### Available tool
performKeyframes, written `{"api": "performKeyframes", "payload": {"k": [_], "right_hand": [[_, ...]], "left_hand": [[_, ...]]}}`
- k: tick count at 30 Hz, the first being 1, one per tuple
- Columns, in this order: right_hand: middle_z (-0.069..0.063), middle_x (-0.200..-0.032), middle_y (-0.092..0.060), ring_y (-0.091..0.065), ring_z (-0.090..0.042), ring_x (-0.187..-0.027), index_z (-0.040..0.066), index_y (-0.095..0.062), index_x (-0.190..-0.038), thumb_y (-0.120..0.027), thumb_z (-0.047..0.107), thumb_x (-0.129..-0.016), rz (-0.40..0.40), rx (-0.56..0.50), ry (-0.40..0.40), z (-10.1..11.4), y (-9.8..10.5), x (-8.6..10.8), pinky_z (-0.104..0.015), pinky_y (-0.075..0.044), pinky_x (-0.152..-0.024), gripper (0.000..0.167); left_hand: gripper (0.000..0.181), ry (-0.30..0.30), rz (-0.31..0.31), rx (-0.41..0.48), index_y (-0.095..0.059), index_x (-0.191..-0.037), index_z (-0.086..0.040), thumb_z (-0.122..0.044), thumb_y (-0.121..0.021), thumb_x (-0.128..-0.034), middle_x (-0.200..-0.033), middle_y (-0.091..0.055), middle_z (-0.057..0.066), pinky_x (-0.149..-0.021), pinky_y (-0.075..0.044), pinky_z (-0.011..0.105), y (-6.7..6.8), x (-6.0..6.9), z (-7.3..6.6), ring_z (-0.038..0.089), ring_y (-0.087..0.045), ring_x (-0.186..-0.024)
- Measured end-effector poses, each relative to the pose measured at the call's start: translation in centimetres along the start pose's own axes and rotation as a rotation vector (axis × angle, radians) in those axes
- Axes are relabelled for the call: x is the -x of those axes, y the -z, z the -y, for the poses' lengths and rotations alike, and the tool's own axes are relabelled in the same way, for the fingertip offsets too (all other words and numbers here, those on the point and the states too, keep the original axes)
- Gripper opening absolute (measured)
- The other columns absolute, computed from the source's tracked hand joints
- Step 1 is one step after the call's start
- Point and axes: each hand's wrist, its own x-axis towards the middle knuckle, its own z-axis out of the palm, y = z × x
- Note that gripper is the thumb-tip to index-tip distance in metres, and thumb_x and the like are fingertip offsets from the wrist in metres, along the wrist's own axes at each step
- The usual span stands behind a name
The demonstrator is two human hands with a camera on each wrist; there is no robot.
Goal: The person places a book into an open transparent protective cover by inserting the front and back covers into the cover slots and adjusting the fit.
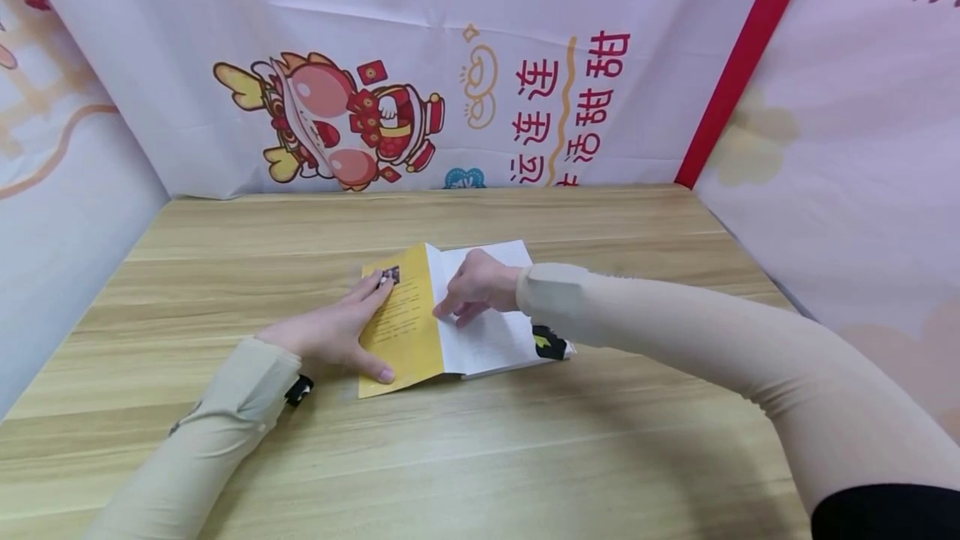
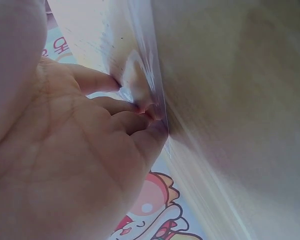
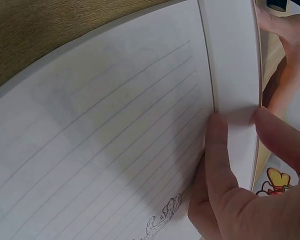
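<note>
A book lies open on the table, its yellow printed flap [image 1: 405, 332] on the left and a white page [image 1: 498, 344] on the right. Across the yellow flap, my left hand [image 1: 337, 336] rests with thumb and fingers spread. My right hand [image 1: 480, 282] bends over the fold, fingertips at the white strip beside the flap. In the right wrist view, thumb and a finger of that hand [image 3: 255, 185] grip the strip [image 3: 235, 65] from its two sides, next to a lined page [image 3: 105, 115] with a small drawing. The left wrist view has the left fingers [image 2: 130, 120] against a shiny edge.
The wood-grain table [image 1: 450, 457] extends around the book. Behind it hangs a white cloth [image 1: 360, 15] with a cartoon figure and red lettering. A black and yellow-green patch [image 1: 550, 342] shows at the book's lower right corner, below the right sleeve.
</note>
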Motion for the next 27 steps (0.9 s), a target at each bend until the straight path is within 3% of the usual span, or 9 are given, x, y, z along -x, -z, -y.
{"api": "performKeyframes", "payload": {"k": [8, 27], "right_hand": [[-0.014, -0.093, -0.066, -0.065, -0.027, -0.09, -0.004, -0.069, -0.101, -0.084, 0.003, -0.076, -0.061, -0.003, 0.001, -0.28, -0.28, -0.02, -0.034, -0.057, -0.079, 0.03], [-0.014, -0.092, -0.067, -0.065, -0.027, -0.089, -0.003, -0.069, -0.096, -0.085, -0.001, -0.074, -0.089, -0.028, -0.007, 0.03, -0.46, 0.08, -0.034, -0.057, -0.078, 0.028]], "left_hand": [[0.139, -0.005, 0.013, -0.002, 0.0, -0.158, -0.007, -0.065, -0.082, -0.0617, -0.161, 0.014, 0.016, -0.114, -0.013, 0.058, -0.09, -0.05, 0.01, 0.037, 0.004, -0.146], [0.139, 0.008, 0.009, 0.006, 0.001, -0.158, -0.007, -0.064, -0.083, -0.0617, -0.161, 0.014, 0.015, -0.114, -0.01, 0.056, 0.1, 0.24, -0.38, 0.036, 0.006, -0.146]]}}
